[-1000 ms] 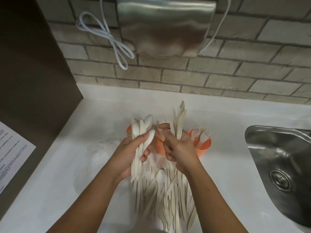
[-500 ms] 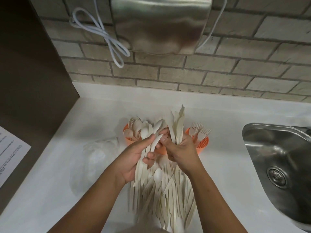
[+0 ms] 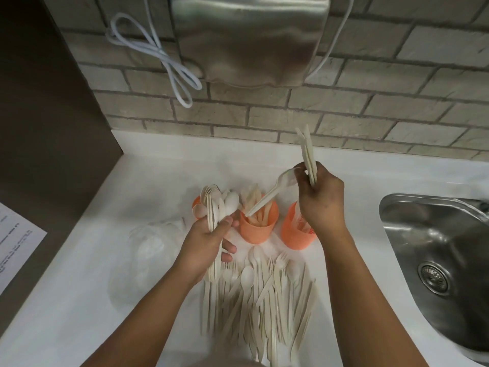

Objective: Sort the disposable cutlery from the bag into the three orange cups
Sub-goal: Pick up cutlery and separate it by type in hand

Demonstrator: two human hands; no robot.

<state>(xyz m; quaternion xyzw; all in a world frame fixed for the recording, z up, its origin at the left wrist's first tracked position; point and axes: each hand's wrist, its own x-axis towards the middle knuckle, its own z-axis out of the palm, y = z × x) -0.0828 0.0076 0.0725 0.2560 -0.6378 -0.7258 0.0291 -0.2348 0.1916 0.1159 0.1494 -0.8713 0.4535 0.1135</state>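
Three orange cups stand in a row on the white counter: the left cup [image 3: 197,205] mostly hidden behind spoons, the middle cup [image 3: 258,229] with knives in it, the right cup [image 3: 293,229] partly behind my right wrist. My left hand [image 3: 209,242] grips a bundle of spoons [image 3: 214,205] upright beside the left cup. My right hand [image 3: 320,197], raised above the right cup, holds a few knives [image 3: 308,154] pointing up and a single spoon [image 3: 272,194] slanting down toward the middle cup. A pile of loose cutlery [image 3: 259,295] lies in front of the cups.
A crumpled clear plastic bag [image 3: 148,245] lies left of the pile. A steel sink [image 3: 444,260] is set into the counter at the right. A paper sheet [image 3: 13,245] lies at the far left. A metal dispenser [image 3: 246,38] and a white cord [image 3: 158,54] hang on the brick wall.
My hands have moved apart: the right hand rose to the right with its knives and a spoon, uncovering the middle cup. The left hand stays by the left cup with the spoons.
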